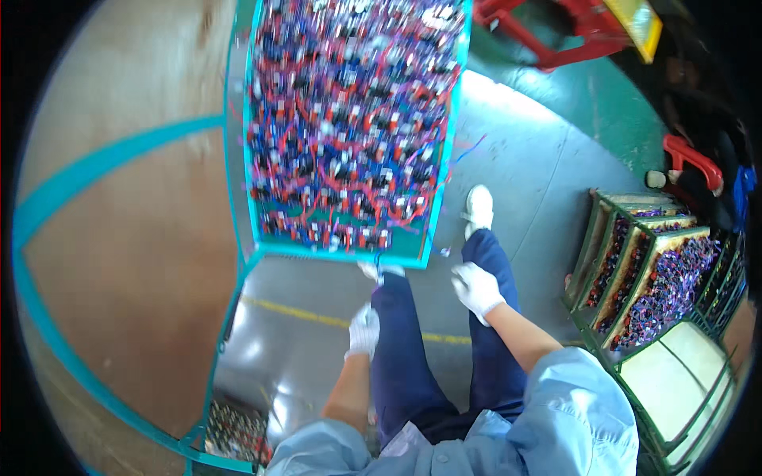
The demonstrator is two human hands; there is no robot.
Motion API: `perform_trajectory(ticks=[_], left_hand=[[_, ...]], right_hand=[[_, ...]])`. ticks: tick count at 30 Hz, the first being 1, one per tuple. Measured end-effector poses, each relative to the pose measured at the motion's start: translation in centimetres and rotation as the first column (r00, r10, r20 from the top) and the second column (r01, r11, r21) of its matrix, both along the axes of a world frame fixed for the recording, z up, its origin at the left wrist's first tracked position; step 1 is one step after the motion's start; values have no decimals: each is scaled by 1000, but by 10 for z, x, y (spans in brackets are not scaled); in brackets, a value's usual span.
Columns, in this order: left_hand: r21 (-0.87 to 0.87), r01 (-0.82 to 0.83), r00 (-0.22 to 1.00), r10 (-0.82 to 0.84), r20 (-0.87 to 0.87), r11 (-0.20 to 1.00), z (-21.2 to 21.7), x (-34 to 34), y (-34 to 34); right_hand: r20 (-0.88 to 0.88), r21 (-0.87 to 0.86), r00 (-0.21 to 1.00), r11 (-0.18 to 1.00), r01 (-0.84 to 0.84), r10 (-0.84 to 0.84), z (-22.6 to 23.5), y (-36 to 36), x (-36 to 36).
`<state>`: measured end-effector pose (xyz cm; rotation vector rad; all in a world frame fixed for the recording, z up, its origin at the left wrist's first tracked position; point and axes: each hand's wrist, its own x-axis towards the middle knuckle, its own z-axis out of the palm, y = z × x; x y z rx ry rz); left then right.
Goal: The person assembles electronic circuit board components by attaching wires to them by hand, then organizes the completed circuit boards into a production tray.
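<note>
My left hand (364, 333), in a white knitted glove, hangs beside my left thigh with the fingers loosely curled. Nothing shows in it. On the other side, my right hand (476, 290) wears a matching glove and hangs by my right knee. Its fingers are bent inward, and no object is visible there. Neither hand touches the large green-rimmed tray (341, 252) just ahead of me. Many small parts with red, blue, black and white pieces and purple-pink wires (341, 143) fill it in rows, blurred toward the far end.
A brown tabletop (119, 317) with teal edging lies at the left. Stacked trays of wired parts (663, 278) stand tilted on a green rack at the right. A red frame (556, 36) is at the far right. Below left sits a tray of small pieces (236, 432). Yellow tape (302, 312) crosses the grey floor.
</note>
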<state>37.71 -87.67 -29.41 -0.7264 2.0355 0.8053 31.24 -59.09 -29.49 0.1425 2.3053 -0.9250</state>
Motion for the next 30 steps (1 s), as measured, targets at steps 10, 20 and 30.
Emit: perform_trajectory(ticks=[10,20,30], left_hand=[[-144,568,823,-554,126,810,63,17,11],[361,207,978,-198,-63,909,45,-52,90],[64,-81,994,77,72,995,145,-171,129]], right_hand=[[196,260,941,940,222,-277,92,152,29],[263,198,849,887,417,-458,164,274,-15],[188,113,943,960,256,-274,197,300,-111]])
